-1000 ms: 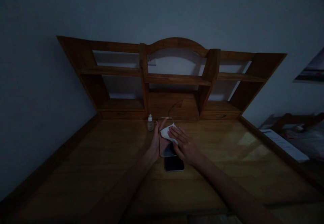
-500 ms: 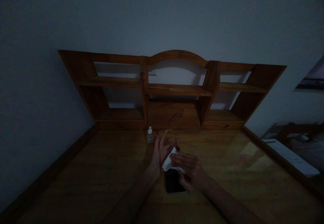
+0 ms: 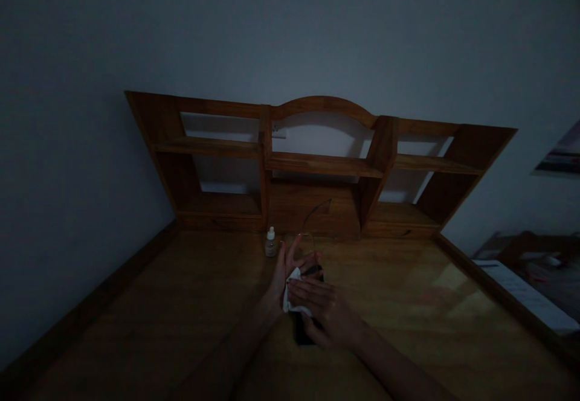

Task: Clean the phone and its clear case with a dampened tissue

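My left hand (image 3: 289,274) holds up a thin clear glass sheet (image 3: 307,245), which is faint in the dim light. A white cloth (image 3: 292,292) is bunched against the sheet, and my right hand (image 3: 328,310) presses it there from the right. A black smartphone (image 3: 302,333) lies flat on the desk below my hands, mostly hidden by my right hand. Beyond my left fingertips stands a small dropper bottle (image 3: 270,243) with a white cap, not touching either hand.
Both forearms reach in over a wooden desk (image 3: 136,304). A wooden shelf hutch (image 3: 324,164) stands along its far edge, with a wall socket (image 3: 280,131) behind it. Papers (image 3: 521,295) lie beyond the right desk edge, and a picture (image 3: 559,159) hangs at right.
The cloth has slid down the glass sheet and towards my left palm. My hands have drawn closer together and now cover more of the smartphone.
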